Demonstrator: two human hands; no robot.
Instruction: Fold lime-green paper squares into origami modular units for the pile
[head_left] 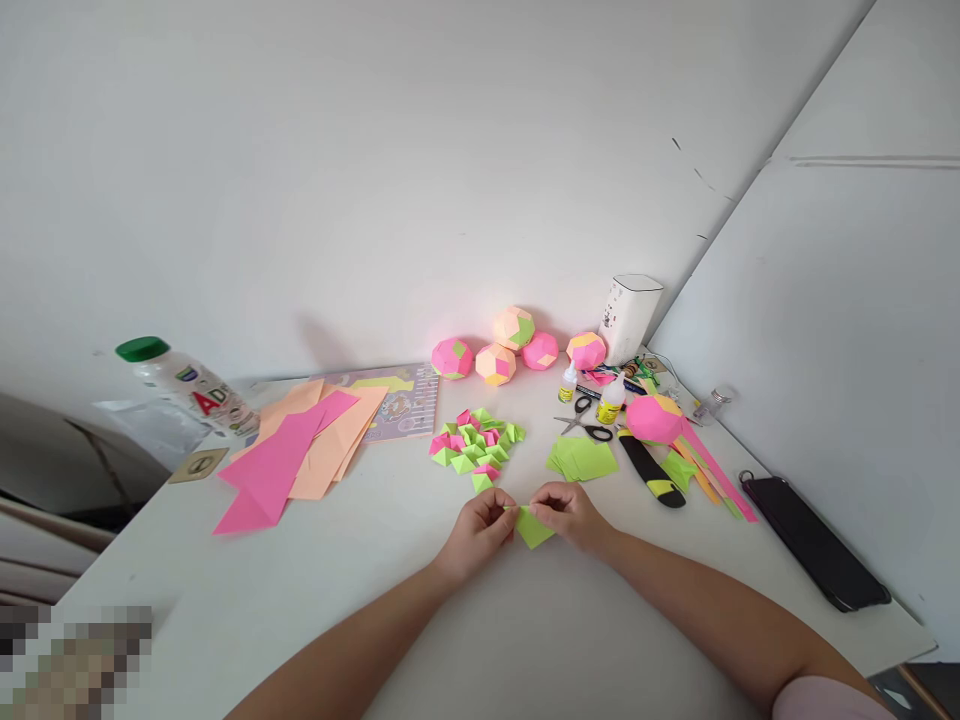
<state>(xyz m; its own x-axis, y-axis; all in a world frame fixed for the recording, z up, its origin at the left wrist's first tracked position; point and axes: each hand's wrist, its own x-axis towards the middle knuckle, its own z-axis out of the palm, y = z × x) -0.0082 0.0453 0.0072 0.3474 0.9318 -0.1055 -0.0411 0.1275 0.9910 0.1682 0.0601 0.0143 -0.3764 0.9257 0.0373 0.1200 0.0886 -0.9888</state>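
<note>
The two hands work close together on the near part of the surface point(225, 620). The left hand point(480, 528) pinches the left upper edge of a small green paper point(534, 530) between thumb and finger; the right hand point(574, 515) pinches its right upper side the same way, so the sheet sits between them with one corner pointing toward the person. At the far right lies a black phone point(817, 540).

Just beyond the hands is a heap of folded green and pink pieces point(476, 445), and to its right a stack of flat green squares point(583, 459). A black and yellow cutter point(651, 470) lies right of the stack, near a pink and orange ball point(654, 418) and some paper strips point(718, 470). To the left, large pink sheets point(277, 470) overlap orange ones.

Farther back are open scissors point(577, 418), two glue bottles point(610, 404), and a patterned notebook point(409, 405) partly under the orange sheets. A white bottle with a green cap point(191, 385) stands at the left. Along the wall, five faceted paper balls point(496, 364) sit left of a white container point(631, 318).
</note>
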